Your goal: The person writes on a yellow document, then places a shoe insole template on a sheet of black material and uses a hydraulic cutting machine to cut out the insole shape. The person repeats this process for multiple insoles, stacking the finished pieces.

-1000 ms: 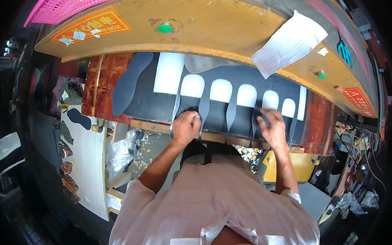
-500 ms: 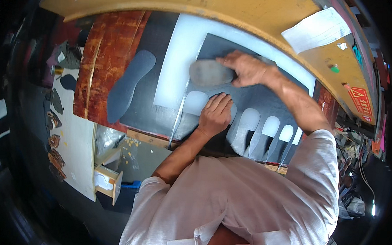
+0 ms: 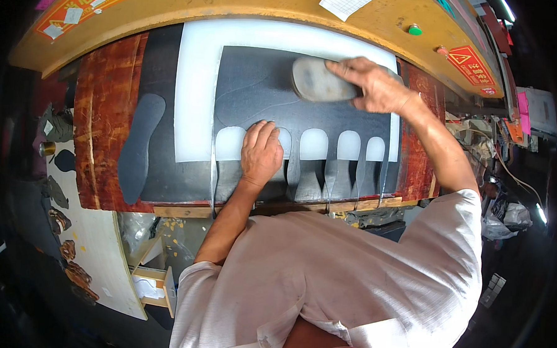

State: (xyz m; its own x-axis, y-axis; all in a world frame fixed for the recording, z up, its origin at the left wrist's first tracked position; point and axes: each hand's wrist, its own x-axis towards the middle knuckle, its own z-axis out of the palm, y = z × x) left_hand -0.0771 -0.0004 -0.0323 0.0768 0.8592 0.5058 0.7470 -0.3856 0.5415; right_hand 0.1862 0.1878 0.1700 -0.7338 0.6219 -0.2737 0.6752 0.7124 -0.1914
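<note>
My right hand grips the end of a thick grey sole-shaped cutting die, blurred by motion, over the far right part of a dark sheet. My left hand lies with fingers stretched out on the sheet's near part, between two rounded cut-outs. Faint curved outlines mark the sheet left of the die. Along its near edge, narrow strips stand between several rounded cut-outs, with the white board showing through. Far to the left lies a loose dark insole.
A yellow machine beam with a green button spans the far side. Reddish worn wood shows at the left of the bench. Farther left, a pale side table holds small pieces, beside an open drawer.
My right hand has carried the die to the right across the sheet. My left hand stays on the sheet's near part. The whole view has turned and shifted.
</note>
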